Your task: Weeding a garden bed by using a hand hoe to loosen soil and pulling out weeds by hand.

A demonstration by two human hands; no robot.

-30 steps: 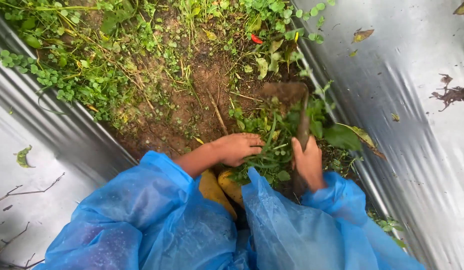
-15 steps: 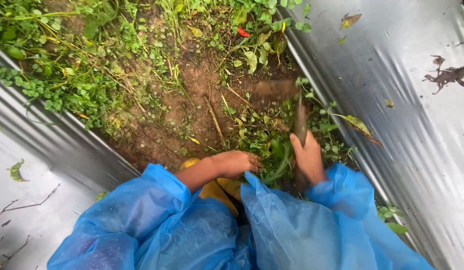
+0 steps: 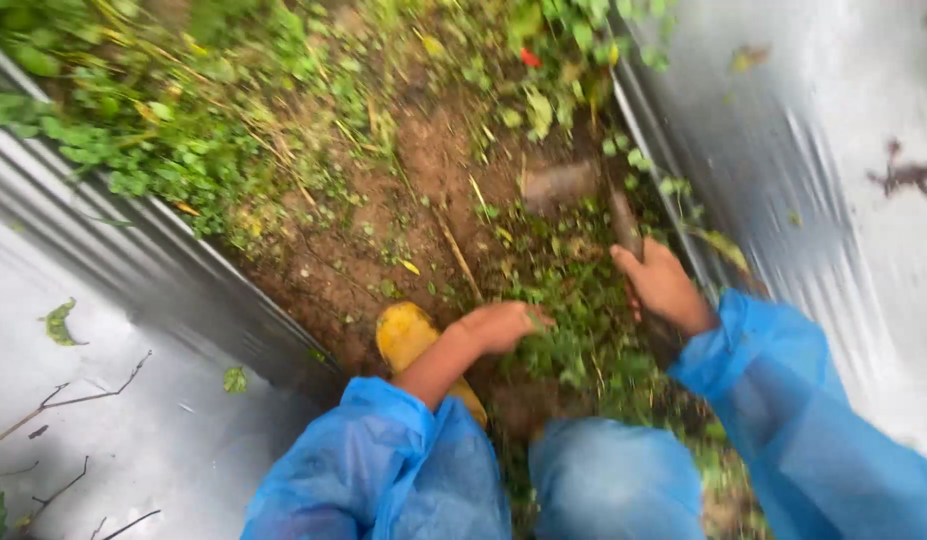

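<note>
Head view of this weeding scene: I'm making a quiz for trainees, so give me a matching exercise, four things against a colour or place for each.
Things:
1. left hand
2. right hand
3. boot
4. sleeves

Descriptions:
A. yellow, on the soil near the metal sheet
B. blue, see-through plastic
C. closed on the handle of a digging tool
D. gripping a clump of green weeds

Pairs: 1-D, 2-C, 3-A, 4-B
</note>
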